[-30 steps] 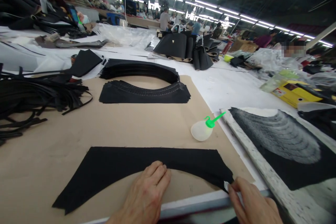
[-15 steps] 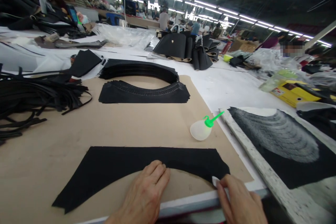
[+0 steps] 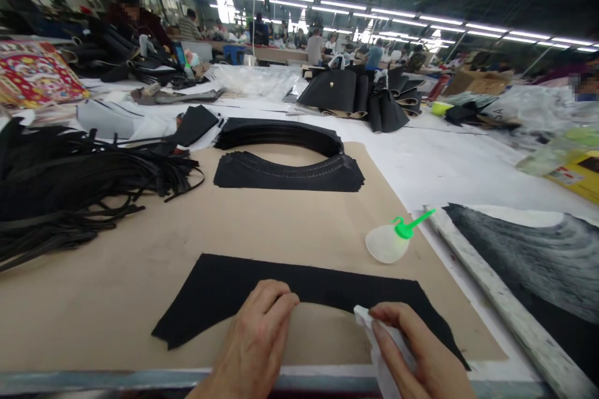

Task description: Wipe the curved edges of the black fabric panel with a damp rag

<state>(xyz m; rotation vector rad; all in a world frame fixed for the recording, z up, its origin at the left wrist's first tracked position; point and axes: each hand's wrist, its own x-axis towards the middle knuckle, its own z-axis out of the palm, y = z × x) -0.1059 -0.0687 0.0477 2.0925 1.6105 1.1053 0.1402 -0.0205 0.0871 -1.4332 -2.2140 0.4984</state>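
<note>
A black curved fabric piece point(image 3: 224, 290) lies flat on the brown board point(image 3: 140, 249) near the front edge. My left hand point(image 3: 257, 343) rests on it with fingers together, pressing the inner curved edge at the middle. My right hand point(image 3: 416, 352) pinches a small white cloth point(image 3: 377, 340) and holds it against the inner edge of the piece, right of the middle. A small translucent squeeze bottle with a green nozzle point(image 3: 390, 240) lies on its side just beyond the piece, to the right.
A stack of the same black curved pieces point(image 3: 287, 168) sits farther back on the board. A heap of black straps point(image 3: 70, 181) lies at the left. A white board with black brush marks point(image 3: 524, 268) is at the right. Black bags point(image 3: 355, 93) and other workers are behind.
My right hand with the white cloth has slid left along the inner edge, from the right tip toward the middle. The camera has turned a little left. My left hand stays put.
</note>
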